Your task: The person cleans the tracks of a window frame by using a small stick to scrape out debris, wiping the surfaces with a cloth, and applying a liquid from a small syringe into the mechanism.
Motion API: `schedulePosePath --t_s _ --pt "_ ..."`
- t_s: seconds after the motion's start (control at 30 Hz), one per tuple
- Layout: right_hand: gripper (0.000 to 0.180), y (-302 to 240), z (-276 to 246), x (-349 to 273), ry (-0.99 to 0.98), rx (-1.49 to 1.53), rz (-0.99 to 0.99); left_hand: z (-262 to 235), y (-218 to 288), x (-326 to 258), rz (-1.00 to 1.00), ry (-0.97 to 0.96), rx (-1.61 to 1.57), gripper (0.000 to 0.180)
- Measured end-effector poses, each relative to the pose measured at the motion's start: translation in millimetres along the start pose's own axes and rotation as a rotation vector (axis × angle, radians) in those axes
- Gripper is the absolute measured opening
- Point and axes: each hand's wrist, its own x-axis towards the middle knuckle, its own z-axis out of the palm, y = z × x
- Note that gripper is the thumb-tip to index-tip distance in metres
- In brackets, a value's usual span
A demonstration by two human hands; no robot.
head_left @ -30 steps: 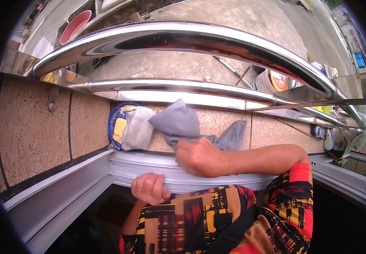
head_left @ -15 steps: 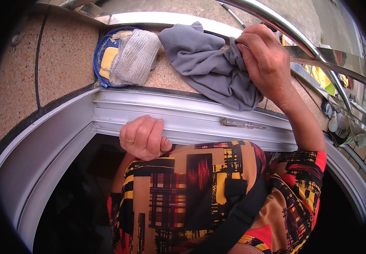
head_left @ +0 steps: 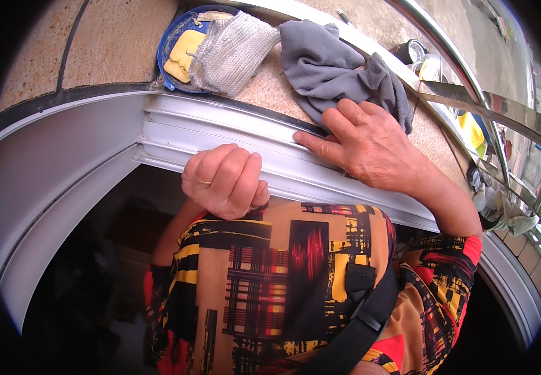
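Observation:
My right hand (head_left: 374, 147) lies over the white window track (head_left: 220, 122). Its index finger stretches along the track and the other fingers bend loosely, with nothing seen in them. Just beyond its knuckles a crumpled grey cloth (head_left: 323, 59) rests on the speckled stone sill. By the track's inner edge my left hand (head_left: 223, 181), with a ring on one finger, is curled closed; whatever is inside it, if anything, is hidden. A round blue dish (head_left: 169, 53) at the far left of the sill holds a yellow block (head_left: 185, 55) and a light woven cloth (head_left: 236, 53).
A metal railing (head_left: 442, 40) runs beyond the sill at the far right. Several small items hang or stand near it, among them a pale cloth (head_left: 520, 224). Tan stone tiles (head_left: 114, 47) face the wall at the left.
My right hand has let go of the grey cloth and come down onto the track. The clear-handled screwdriver seen there before is now out of sight. The view has shifted.

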Motion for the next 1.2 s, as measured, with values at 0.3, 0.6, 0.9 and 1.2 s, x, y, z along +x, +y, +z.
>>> schedulePosePath --t_s 0.3,0.6,0.9,1.2 --pt "0.025 5 -4 15 0.327 -0.333 -0.03 -1 -1 9 0.03 -0.044 -0.039 0.024" --pt "0.031 26 11 9 0.366 0.196 0.214 -5 -3 15 0.028 -0.107 -0.062 0.022" --pt "0.039 36 17 84 0.356 -0.118 0.076 -5 -5 22 0.036 -0.101 -0.065 0.018" --pt "0.016 38 23 116 0.256 -0.195 -0.113 -5 -4 22 0.061 -0.059 -0.035 0.017"
